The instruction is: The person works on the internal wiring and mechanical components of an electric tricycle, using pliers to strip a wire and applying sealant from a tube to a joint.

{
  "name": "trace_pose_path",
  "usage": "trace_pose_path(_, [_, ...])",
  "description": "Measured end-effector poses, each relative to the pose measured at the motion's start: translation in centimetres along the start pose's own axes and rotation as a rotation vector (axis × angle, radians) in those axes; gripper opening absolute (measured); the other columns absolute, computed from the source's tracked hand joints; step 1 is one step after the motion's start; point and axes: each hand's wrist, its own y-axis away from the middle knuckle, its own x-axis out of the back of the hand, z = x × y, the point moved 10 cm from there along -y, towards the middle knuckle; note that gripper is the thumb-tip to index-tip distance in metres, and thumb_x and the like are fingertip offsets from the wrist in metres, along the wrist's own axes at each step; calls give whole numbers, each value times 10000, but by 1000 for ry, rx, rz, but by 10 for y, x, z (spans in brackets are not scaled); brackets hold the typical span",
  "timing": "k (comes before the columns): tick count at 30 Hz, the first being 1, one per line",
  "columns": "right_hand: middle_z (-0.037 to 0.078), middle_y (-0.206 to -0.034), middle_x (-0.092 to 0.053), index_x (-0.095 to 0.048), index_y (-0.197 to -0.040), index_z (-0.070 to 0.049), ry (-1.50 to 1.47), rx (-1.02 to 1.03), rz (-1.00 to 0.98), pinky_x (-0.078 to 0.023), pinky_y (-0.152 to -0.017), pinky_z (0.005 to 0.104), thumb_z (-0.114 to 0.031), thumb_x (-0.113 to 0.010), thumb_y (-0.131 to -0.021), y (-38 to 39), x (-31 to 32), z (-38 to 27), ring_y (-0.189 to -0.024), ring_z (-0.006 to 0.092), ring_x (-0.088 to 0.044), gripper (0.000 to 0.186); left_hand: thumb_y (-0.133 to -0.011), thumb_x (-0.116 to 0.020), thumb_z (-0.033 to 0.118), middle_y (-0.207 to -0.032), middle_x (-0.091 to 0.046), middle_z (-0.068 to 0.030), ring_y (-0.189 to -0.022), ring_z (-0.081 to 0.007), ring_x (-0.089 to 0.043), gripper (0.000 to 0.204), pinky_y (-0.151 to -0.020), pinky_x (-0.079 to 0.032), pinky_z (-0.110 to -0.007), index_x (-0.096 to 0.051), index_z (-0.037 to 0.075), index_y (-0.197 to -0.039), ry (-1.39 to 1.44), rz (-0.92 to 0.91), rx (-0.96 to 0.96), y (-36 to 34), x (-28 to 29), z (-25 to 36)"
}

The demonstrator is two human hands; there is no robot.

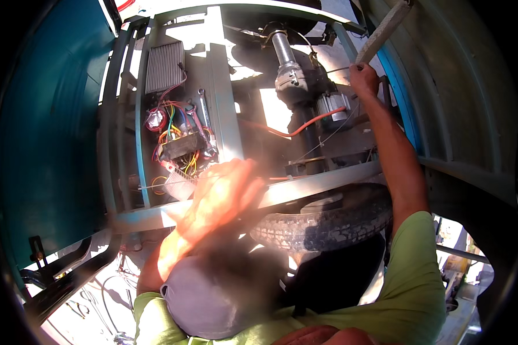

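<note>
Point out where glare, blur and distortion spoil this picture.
In the head view, harsh sunlight washes out the left hand, which looks blurred; a dark, hazy smudge sits beside the gray cap; fisheye distortion bends the metal frame, and black fills the corners.

A gap lies open in the upper middle, between the pale centre beam (219,75) and the axle (293,83), though an orange cable (308,124) crosses lower down. The crossbar (319,181) bounds it below, in front of the tyre (322,229). Left of the beam, tangled wires (193,163) and wrenches (205,109) crowd the space. The blurred left hand (227,184) obstructs the beam's lower end; upper right, the pole (383,33) gripped by the right hand (364,79) slants across.
</note>
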Motion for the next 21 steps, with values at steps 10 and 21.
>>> trace_pose_path(10, [-41, -714, -599, -667, -888, -130, -805, -270, -337, -341, -483, 231, -283, -688, -974, 37, 1, 50, -562, 55, -495, 177, -863, -790, 161, -871, -686, -176, -760, -358, -676, 346, -678, -539, -416, -657, -34, -1116, 23, 4, -15, -2, 3, -4])
trace_pose_path(21, [-5, -740, -578, -627, -987, -65, -1164, -62, -677, -349, -523, 204, -203, -615, -1022, 177, 43, -85, -580, 58, -467, 143, -880, -778, 197, -933, -702, -187, -815, -386, -688, 336, -724, -558, -427, -655, -17, -1108, 65, 24, 22, 5, 4, -12])
